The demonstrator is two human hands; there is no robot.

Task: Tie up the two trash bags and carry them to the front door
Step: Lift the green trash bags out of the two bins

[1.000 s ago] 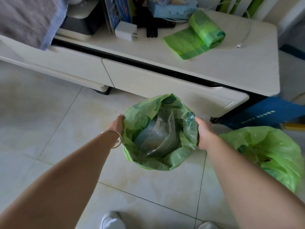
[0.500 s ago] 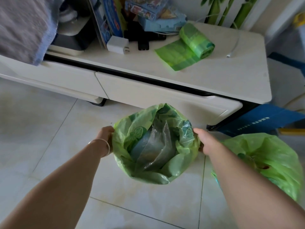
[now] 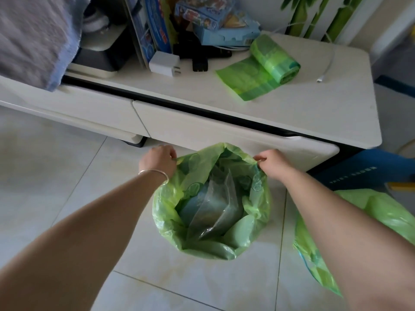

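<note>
An open green trash bag [image 3: 170, 223] stands on the tiled floor in front of me, with clear plastic and pale wrappers inside. My left hand [image 3: 158, 161] pinches the bag's rim on the left side; a silver bangle sits on that wrist. My right hand [image 3: 272, 163] pinches the rim on the right side. The rim is pulled up and stretched between both hands. A second green trash bag [image 3: 386, 212] lies on the floor at the right, partly hidden behind my right forearm.
A low white cabinet [image 3: 247, 135] with drawers stands just behind the bag. On its top lie a roll of green bags [image 3: 269, 61], a white charger plug [image 3: 164, 66], a cable, boxes and books. A grey towel [image 3: 33, 37] hangs at the left. A blue box [image 3: 363, 173] sits at the right.
Both hands have moved from the bag's sides up to its rim and pulled it upward and apart. The view has tilted up toward the cabinet.
</note>
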